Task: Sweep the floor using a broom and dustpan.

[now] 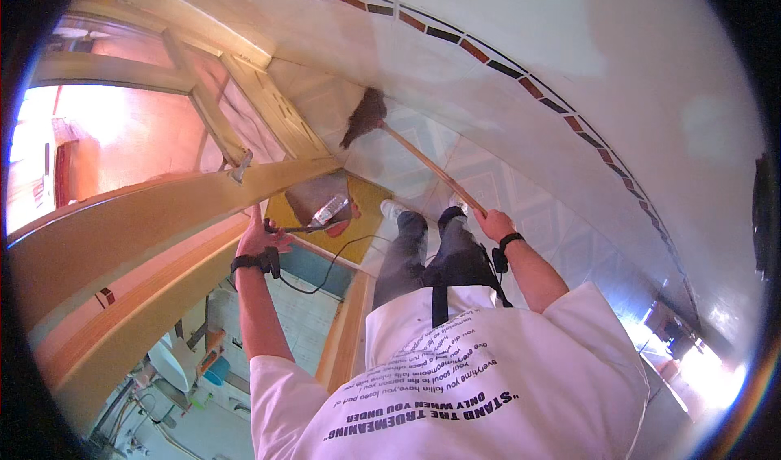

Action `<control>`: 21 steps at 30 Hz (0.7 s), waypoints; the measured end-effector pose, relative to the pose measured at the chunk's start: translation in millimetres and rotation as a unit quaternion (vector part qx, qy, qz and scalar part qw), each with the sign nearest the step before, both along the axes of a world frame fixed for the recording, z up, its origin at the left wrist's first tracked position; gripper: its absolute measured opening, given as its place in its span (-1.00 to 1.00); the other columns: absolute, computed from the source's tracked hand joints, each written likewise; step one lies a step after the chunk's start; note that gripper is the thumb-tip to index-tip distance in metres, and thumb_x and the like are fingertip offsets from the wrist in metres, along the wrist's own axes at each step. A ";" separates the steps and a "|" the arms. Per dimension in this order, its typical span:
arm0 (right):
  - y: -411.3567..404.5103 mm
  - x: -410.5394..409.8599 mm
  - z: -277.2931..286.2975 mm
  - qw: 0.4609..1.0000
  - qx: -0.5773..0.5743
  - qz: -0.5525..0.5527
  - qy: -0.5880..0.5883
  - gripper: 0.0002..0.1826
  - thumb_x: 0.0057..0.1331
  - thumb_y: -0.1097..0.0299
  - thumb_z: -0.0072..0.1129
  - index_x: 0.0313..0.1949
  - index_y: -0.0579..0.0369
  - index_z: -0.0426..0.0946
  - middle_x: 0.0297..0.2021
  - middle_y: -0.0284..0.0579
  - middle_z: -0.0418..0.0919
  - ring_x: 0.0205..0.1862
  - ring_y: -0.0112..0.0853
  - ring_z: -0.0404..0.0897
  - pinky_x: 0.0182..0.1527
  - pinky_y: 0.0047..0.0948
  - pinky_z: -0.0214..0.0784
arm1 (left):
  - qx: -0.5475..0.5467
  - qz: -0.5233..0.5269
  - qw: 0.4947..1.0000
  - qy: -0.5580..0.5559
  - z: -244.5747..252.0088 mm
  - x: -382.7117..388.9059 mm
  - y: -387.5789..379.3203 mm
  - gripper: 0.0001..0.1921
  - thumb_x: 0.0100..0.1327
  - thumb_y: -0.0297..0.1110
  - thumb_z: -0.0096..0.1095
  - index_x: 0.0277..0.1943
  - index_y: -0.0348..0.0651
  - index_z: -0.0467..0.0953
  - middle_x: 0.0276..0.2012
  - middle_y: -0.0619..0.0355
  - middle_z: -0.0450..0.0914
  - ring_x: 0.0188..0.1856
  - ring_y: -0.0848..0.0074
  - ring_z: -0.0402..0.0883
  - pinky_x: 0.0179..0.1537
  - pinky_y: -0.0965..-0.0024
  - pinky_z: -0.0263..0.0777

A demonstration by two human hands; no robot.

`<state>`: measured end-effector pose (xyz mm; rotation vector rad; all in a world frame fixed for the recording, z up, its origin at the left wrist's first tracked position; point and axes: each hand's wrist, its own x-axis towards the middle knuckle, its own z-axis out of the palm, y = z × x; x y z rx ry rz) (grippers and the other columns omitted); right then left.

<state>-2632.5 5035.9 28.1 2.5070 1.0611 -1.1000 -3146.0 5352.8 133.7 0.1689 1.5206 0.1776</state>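
My right hand (497, 224) grips the wooden stick of a broom (433, 166). Its dark brown head (367, 115) rests on the tiled floor close to the wall base. My left hand (261, 235) is beside the edge of a wooden door (177, 197), thumb up against or very near it. The dark handle of a dustpan (300, 199) runs into this hand, though the fingers partly hide the hold. A clear plastic bottle (329, 210) lies in the pan, which is over a yellow mat (372, 205).
A pale tiled wall (488, 21) with a red-and-black border curves along the right. A wooden door frame (274, 106) stands ahead. At lower left, a doorway shows a white basin (171, 362) and a blue cup (217, 371). A dark cable (329, 271) loops near my left wrist.
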 end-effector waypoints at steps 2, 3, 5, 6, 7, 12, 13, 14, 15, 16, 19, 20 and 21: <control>-24.8 6.8 3.5 1.000 -0.010 -0.017 0.007 -0.26 0.30 -0.29 -0.20 -0.32 0.27 0.62 -0.35 0.27 0.61 -0.22 0.11 0.60 -0.10 0.01 0.43 | -0.003 -0.040 0.999 0.004 3.6 22.2 6.5 -0.26 -0.03 0.56 0.08 -0.31 -0.08 0.30 -0.43 0.07 0.40 -0.30 -0.05 0.55 -0.06 -0.36 0.36; -40.2 7.7 10.5 0.999 -0.037 -0.038 -0.001 -0.26 0.30 -0.28 -0.20 -0.32 0.28 0.62 -0.35 0.28 0.60 -0.21 0.11 0.61 -0.09 0.00 0.43 | -0.009 -0.075 0.997 0.011 5.3 29.2 8.8 -0.28 0.00 0.54 0.08 -0.31 -0.08 0.29 -0.44 0.10 0.38 -0.32 0.00 0.54 -0.07 -0.34 0.38; -72.6 12.5 14.7 0.997 -0.057 -0.055 -0.002 -0.26 0.30 -0.28 -0.19 -0.32 0.29 0.62 -0.35 0.28 0.60 -0.21 0.11 0.61 -0.09 0.00 0.44 | 0.037 -0.082 0.996 -0.009 -13.5 16.9 8.2 -0.30 0.03 0.52 0.07 -0.33 -0.08 0.29 -0.46 0.13 0.35 -0.37 0.06 0.52 -0.09 -0.35 0.39; -93.0 17.4 12.0 0.996 -0.067 -0.058 -0.007 -0.25 0.29 -0.29 -0.20 -0.31 0.26 0.62 -0.33 0.26 0.61 -0.18 0.10 0.61 -0.08 -0.01 0.44 | 0.076 -0.088 0.993 -0.034 -22.9 13.1 8.4 -0.32 0.05 0.50 0.07 -0.34 -0.08 0.29 -0.48 0.16 0.33 -0.41 0.12 0.50 -0.10 -0.36 0.40; -112.4 19.9 15.6 0.994 -0.080 -0.071 -0.015 -0.25 0.29 -0.31 -0.21 -0.30 0.24 0.63 -0.30 0.24 0.61 -0.16 0.09 0.61 -0.08 -0.01 0.45 | 0.074 -0.099 0.992 -0.038 -21.3 29.1 11.1 -0.32 0.05 0.50 0.07 -0.34 -0.08 0.29 -0.48 0.16 0.33 -0.41 0.12 0.50 -0.10 -0.36 0.40; -178.7 20.5 50.1 0.987 -0.108 -0.121 -0.012 -0.25 0.29 -0.31 -0.22 -0.28 0.24 0.63 -0.30 0.25 0.61 -0.18 0.10 0.61 -0.07 0.01 0.45 | 0.010 -0.128 0.991 0.029 1.8 94.9 25.1 -0.30 0.07 0.51 0.02 -0.36 -0.10 0.26 -0.56 0.17 0.29 -0.50 0.22 0.48 -0.16 -0.24 0.50; -190.9 19.5 57.4 0.983 -0.116 -0.138 -0.022 -0.25 0.30 -0.30 -0.21 -0.28 0.25 0.62 -0.30 0.27 0.61 -0.20 0.13 0.61 -0.08 0.02 0.44 | 0.009 -0.142 0.990 0.026 10.6 113.7 27.0 -0.30 0.07 0.51 0.02 -0.36 -0.10 0.26 -0.56 0.17 0.29 -0.50 0.22 0.48 -0.16 -0.24 0.50; -203.9 18.0 64.1 0.982 -0.112 -0.151 -0.029 -0.27 0.30 -0.29 -0.20 -0.29 0.23 0.63 -0.30 0.24 0.62 -0.20 0.11 0.61 -0.09 0.01 0.46 | 0.015 -0.175 0.983 0.048 19.2 132.4 27.8 -0.29 0.05 0.53 0.01 -0.37 -0.09 0.26 -0.56 0.16 0.30 -0.49 0.24 0.48 -0.18 -0.21 0.51; -212.9 16.4 67.5 0.980 -0.114 -0.163 -0.029 -0.27 0.30 -0.29 -0.20 -0.29 0.23 0.63 -0.30 0.24 0.62 -0.20 0.11 0.61 -0.09 0.01 0.46 | 0.022 -0.207 0.976 0.071 27.0 146.8 29.0 -0.28 0.04 0.55 -0.01 -0.37 -0.09 0.25 -0.56 0.14 0.32 -0.48 0.26 0.48 -0.20 -0.18 0.53; -221.9 14.4 70.7 0.981 -0.106 -0.159 -0.044 -0.28 0.30 -0.28 -0.19 -0.33 0.22 0.63 -0.34 0.24 0.62 -0.23 0.10 0.62 -0.11 0.01 0.46 | 0.021 -0.219 0.973 0.070 30.2 158.3 31.0 -0.28 0.04 0.55 -0.01 -0.37 -0.09 0.25 -0.56 0.14 0.32 -0.48 0.26 0.48 -0.20 -0.18 0.53; -233.1 11.5 87.2 0.982 -0.082 -0.161 -0.055 -0.31 0.30 -0.26 -0.16 -0.41 0.20 0.62 -0.42 0.24 0.61 -0.30 0.09 0.62 -0.18 0.02 0.47 | 0.027 -0.244 0.966 0.081 26.6 175.6 35.6 -0.26 0.02 0.58 -0.04 -0.38 -0.07 0.24 -0.53 0.07 0.41 -0.48 0.23 0.55 -0.27 -0.13 0.56; -231.2 13.1 94.9 0.984 -0.061 -0.157 -0.053 -0.32 0.30 -0.25 -0.14 -0.45 0.20 0.62 -0.46 0.23 0.60 -0.34 0.08 0.62 -0.21 0.02 0.48 | 0.027 -0.233 0.969 0.080 16.7 169.7 38.0 -0.27 0.02 0.58 -0.03 -0.37 -0.07 0.23 -0.50 0.07 0.44 -0.44 0.22 0.59 -0.31 -0.08 0.57; -221.6 19.1 107.2 0.983 -0.062 -0.166 -0.053 -0.32 0.30 -0.25 -0.14 -0.45 0.20 0.62 -0.46 0.23 0.60 -0.34 0.08 0.62 -0.21 0.02 0.48 | 0.030 -0.223 0.971 0.077 9.8 173.9 42.7 -0.28 0.03 0.57 -0.03 -0.37 -0.06 0.23 -0.47 0.06 0.47 -0.41 0.21 0.62 -0.35 -0.02 0.58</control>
